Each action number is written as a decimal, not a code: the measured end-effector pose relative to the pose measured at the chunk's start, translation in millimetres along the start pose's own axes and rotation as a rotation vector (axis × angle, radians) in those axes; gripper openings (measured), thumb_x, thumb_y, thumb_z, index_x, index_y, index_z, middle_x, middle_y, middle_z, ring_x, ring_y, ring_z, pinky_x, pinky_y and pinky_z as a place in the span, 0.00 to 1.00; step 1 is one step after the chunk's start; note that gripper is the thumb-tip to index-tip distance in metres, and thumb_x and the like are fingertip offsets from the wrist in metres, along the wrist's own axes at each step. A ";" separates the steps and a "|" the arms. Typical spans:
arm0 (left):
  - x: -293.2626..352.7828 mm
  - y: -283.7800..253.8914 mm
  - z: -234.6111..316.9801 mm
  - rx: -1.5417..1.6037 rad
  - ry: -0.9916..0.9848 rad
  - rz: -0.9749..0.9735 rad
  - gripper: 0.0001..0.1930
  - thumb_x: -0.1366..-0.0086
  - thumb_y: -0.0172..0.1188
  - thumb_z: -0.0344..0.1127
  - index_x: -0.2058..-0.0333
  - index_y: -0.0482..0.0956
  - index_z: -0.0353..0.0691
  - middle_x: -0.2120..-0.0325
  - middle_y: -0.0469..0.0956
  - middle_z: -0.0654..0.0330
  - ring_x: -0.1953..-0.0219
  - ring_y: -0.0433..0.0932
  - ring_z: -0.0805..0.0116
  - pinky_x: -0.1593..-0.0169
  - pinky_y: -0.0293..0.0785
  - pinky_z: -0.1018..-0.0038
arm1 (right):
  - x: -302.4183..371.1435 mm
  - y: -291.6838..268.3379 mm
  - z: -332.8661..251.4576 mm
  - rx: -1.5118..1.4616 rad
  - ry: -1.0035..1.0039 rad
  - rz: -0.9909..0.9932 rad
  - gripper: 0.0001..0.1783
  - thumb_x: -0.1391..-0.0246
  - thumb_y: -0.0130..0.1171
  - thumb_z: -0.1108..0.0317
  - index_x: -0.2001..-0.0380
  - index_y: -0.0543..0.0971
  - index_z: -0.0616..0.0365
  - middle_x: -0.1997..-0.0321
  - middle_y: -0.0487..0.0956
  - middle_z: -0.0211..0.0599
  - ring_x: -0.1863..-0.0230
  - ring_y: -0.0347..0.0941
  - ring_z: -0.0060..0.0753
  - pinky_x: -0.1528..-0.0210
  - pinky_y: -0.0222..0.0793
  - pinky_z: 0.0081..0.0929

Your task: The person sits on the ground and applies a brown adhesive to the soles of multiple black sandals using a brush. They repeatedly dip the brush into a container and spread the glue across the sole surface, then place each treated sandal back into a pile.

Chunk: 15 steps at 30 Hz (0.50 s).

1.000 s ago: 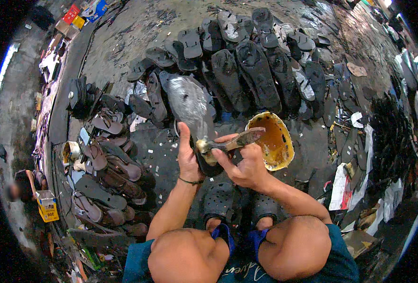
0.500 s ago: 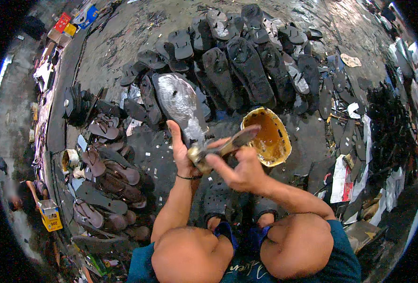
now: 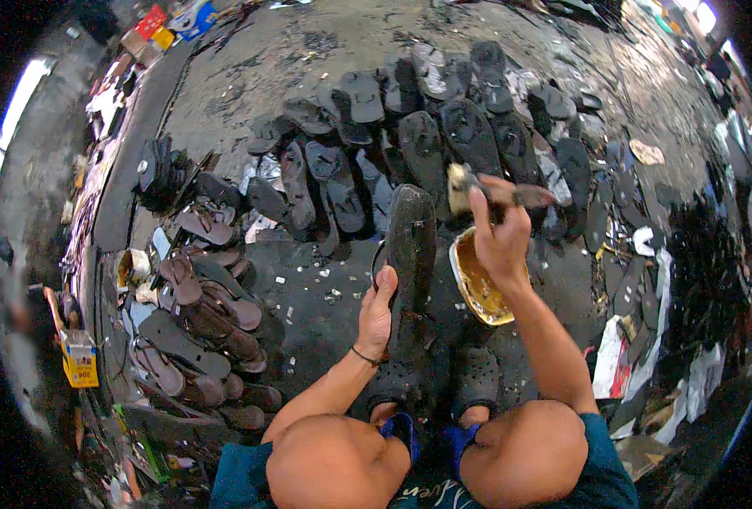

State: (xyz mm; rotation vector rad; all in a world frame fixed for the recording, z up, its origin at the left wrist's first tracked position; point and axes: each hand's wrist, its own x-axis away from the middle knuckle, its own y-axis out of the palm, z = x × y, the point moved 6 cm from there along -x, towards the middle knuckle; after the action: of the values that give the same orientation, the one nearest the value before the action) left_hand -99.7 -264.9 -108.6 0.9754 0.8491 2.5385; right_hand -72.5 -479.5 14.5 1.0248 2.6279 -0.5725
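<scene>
Across the grey, gritty floor (image 3: 308, 42), brown sandals (image 3: 198, 297) crowd the left and dark soles (image 3: 469, 127) the top. At centre, the left hand (image 3: 376, 314) clamps an upright black sole (image 3: 410, 246); right of it, the right hand (image 3: 499, 242) closes on a brush (image 3: 490, 191) above a yellow bowl (image 3: 478, 284).

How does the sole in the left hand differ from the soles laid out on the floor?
The held sole stands on end, gripped by the left hand; the floor soles lie flat in rows, untouched. The held sole looks wet and glossy; the floor soles look mostly duller. All are dark and sandal-shaped. The right hand holds a brush above.
</scene>
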 end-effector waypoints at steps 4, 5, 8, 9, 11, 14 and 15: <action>-26.9 4.7 7.9 0.086 -0.049 -0.077 0.24 0.26 0.51 0.51 0.43 0.74 0.38 0.52 0.80 0.61 0.53 0.80 0.69 0.48 0.76 0.72 | 73.4 13.4 22.4 -0.102 0.188 -0.323 0.09 0.38 0.62 0.68 0.58 0.80 0.62 0.61 0.83 0.34 0.62 0.77 0.25 0.57 0.73 0.27; -36.2 0.1 12.5 0.095 -0.044 -0.079 0.25 0.25 0.49 0.53 0.43 0.74 0.39 0.52 0.80 0.60 0.53 0.80 0.68 0.48 0.76 0.71 | 79.8 8.3 24.6 -0.115 0.240 -0.322 0.09 0.38 0.62 0.68 0.58 0.80 0.62 0.61 0.82 0.33 0.62 0.77 0.24 0.57 0.73 0.26; -87.1 1.4 55.7 0.106 0.008 -0.197 0.30 0.25 0.44 0.57 0.41 0.71 0.37 0.53 0.81 0.53 0.56 0.82 0.59 0.50 0.79 0.64 | 78.1 -14.4 38.6 -0.227 0.484 -0.264 0.12 0.40 0.64 0.67 0.57 0.81 0.62 0.60 0.82 0.33 0.59 0.76 0.24 0.53 0.72 0.27; -101.0 8.5 77.0 0.177 0.039 -0.232 0.30 0.26 0.46 0.58 0.42 0.72 0.36 0.54 0.81 0.54 0.57 0.82 0.59 0.50 0.79 0.65 | 79.1 -16.6 33.7 -0.259 0.576 -0.252 0.12 0.42 0.65 0.65 0.59 0.82 0.61 0.61 0.83 0.34 0.57 0.76 0.27 0.50 0.72 0.29; -139.3 -13.2 102.0 0.182 0.078 -0.260 0.31 0.28 0.50 0.60 0.42 0.72 0.37 0.52 0.80 0.58 0.54 0.81 0.63 0.49 0.77 0.66 | 90.6 -9.8 32.2 -0.156 0.448 -0.308 0.12 0.42 0.65 0.66 0.57 0.82 0.61 0.59 0.83 0.34 0.56 0.76 0.28 0.50 0.71 0.30; -149.2 -69.1 100.3 -0.290 0.500 0.240 0.25 0.28 0.56 0.50 0.41 0.72 0.40 0.49 0.78 0.62 0.45 0.75 0.66 0.43 0.72 0.66 | 98.8 -27.2 54.3 0.046 0.246 -0.301 0.14 0.40 0.63 0.66 0.54 0.81 0.61 0.55 0.82 0.36 0.53 0.75 0.30 0.47 0.70 0.30; -145.4 -65.2 77.9 -0.141 0.301 0.232 0.23 0.29 0.59 0.44 0.39 0.71 0.43 0.46 0.77 0.62 0.38 0.72 0.66 0.40 0.71 0.63 | 99.8 -43.0 67.4 -0.006 0.330 -0.247 0.14 0.40 0.63 0.67 0.53 0.81 0.60 0.54 0.81 0.36 0.52 0.75 0.31 0.46 0.70 0.31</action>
State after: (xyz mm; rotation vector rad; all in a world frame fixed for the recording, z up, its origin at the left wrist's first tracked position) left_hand 63.1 -247.5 -176.8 0.6941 0.6509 2.9502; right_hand -167.1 -480.1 -71.6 0.8604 3.0731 -0.4798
